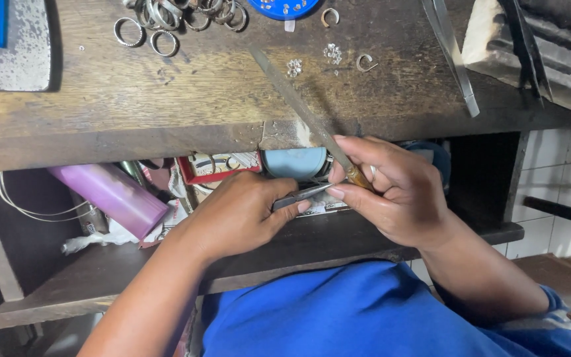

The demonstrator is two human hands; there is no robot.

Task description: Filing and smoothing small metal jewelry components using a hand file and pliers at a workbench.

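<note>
Below the worktop (166, 112) edge, the right hand (391, 192) grips a metal file (299, 106); the left hand (239, 215) pinches tweezers (302, 194).

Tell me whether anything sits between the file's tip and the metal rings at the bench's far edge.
Nothing visible. The file, held in the right hand, lies over bare wood; the rings sit apart, up-left of its tip.
</note>
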